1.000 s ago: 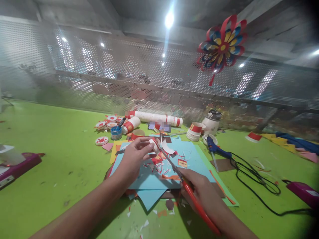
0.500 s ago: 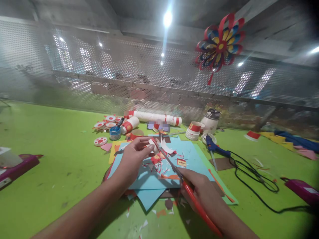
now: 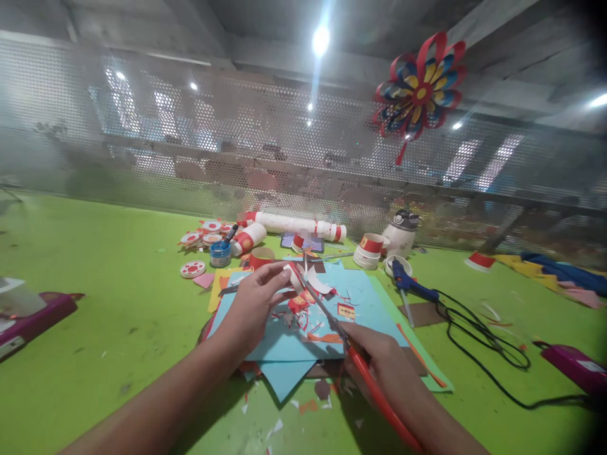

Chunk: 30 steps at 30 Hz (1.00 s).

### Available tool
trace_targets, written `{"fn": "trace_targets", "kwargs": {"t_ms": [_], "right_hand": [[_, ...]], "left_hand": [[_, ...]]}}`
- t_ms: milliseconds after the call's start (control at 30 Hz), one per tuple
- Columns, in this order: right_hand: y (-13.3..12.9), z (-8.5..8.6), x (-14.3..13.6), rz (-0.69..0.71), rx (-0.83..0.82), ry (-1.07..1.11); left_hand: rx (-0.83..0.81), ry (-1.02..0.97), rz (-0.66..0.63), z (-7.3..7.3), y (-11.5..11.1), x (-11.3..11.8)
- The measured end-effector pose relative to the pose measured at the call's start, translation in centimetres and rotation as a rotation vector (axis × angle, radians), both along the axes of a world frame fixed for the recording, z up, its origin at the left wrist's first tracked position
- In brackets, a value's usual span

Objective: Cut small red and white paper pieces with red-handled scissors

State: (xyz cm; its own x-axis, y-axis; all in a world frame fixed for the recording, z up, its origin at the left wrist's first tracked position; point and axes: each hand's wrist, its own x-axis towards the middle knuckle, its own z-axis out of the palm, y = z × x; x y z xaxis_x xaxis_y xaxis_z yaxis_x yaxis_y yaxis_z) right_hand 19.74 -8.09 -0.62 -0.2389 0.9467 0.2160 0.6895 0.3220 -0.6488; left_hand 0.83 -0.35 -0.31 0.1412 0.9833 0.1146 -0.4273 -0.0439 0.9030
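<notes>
At edge of strip (image 3: 295, 282), scissors (image 3: 360, 363)

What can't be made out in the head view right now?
All head view:
Held paper: partly covered by the left hand.
Scissors: grip partly covered by the right hand.
Screen: content pixelated, partly blocked by a red-and-white piece.
Yellow label: marks too small to read.
Left power strip: cut off by the left edge.
Things behind the mesh: blurred.
</notes>
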Motion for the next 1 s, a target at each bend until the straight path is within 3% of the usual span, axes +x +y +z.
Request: {"fn": "trace_targets", "kwargs": {"t_ms": [300, 467, 1000], "right_hand": [[-0.2, 0.3, 0.1, -0.018, 0.03, -0.051], [-0.3, 0.9, -0.1, 0.01, -0.033, -0.007], [-0.5, 1.1, -0.3, -0.044, -0.007, -0.032]], "left_hand": [[-0.015, 0.014, 0.05, -0.2, 0.3, -0.1], [0.001, 0.025, 0.08, -0.1, -0.1, 0.2], [0.008, 0.026, 0.069, 0.0, -0.1, 0.1]]}}
